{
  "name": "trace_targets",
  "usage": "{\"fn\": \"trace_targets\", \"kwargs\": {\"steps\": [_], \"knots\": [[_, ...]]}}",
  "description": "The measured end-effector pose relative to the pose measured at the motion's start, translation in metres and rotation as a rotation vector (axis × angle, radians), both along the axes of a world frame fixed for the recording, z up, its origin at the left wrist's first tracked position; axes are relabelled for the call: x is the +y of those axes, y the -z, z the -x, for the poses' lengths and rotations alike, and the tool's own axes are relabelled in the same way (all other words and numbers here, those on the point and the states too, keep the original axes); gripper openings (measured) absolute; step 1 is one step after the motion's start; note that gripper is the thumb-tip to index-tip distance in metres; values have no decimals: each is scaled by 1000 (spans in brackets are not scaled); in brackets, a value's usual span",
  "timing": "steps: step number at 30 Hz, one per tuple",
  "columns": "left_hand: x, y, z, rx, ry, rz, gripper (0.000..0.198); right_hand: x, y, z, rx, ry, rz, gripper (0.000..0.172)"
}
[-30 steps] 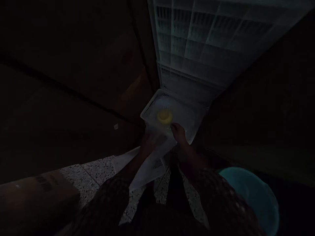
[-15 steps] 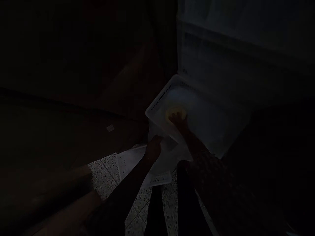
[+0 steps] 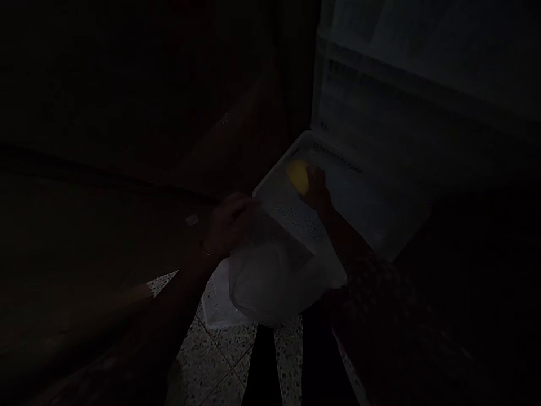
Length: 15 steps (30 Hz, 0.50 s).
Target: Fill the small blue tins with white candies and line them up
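Note:
The scene is very dark. My right hand (image 3: 316,189) grips a yellow round object (image 3: 297,176) inside a white plastic crate (image 3: 279,163); its exact kind does not show. At the crate's near left corner, my left hand (image 3: 230,220) is closed on the edge of a translucent plastic bag (image 3: 270,279). The bag hangs spread out in front of the crate, over my legs. Between the bag and the yellow object, a speckled patch of the crate's bottom (image 3: 302,220) shows faintly.
Large pale plastic bins (image 3: 380,90) stand stacked at the back right. A dark brown surface (image 3: 127,225) with a small pale label (image 3: 191,219) runs along the left. Below lies a white plastic piece (image 3: 217,307) on the speckled tile floor (image 3: 215,355).
My left hand has moved up and left, drawing the bag wider. My right hand has shifted slightly up and right, and the yellow object now sits at the left of its fingers.

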<state>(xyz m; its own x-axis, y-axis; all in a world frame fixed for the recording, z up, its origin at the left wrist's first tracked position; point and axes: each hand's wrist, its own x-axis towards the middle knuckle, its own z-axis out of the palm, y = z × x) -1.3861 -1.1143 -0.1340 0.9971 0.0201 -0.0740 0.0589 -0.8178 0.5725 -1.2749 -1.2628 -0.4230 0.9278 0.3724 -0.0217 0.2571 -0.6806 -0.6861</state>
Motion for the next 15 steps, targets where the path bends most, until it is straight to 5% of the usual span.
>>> {"fn": "trace_targets", "kwargs": {"steps": [3,7,11,15], "knots": [[7,-4,-2,19,-40,-9,21,-5,-16,-20,127,165,-100,96],[22,-5,-13,9,-212,47,20,-70,-73,-2,152,406,-356,99],[24,2,-35,-23,-343,243,24,-101,-138,71,293,168,-631,99],[35,3,-31,-81,-324,255,27,-61,-142,109,455,30,-602,85]]}}
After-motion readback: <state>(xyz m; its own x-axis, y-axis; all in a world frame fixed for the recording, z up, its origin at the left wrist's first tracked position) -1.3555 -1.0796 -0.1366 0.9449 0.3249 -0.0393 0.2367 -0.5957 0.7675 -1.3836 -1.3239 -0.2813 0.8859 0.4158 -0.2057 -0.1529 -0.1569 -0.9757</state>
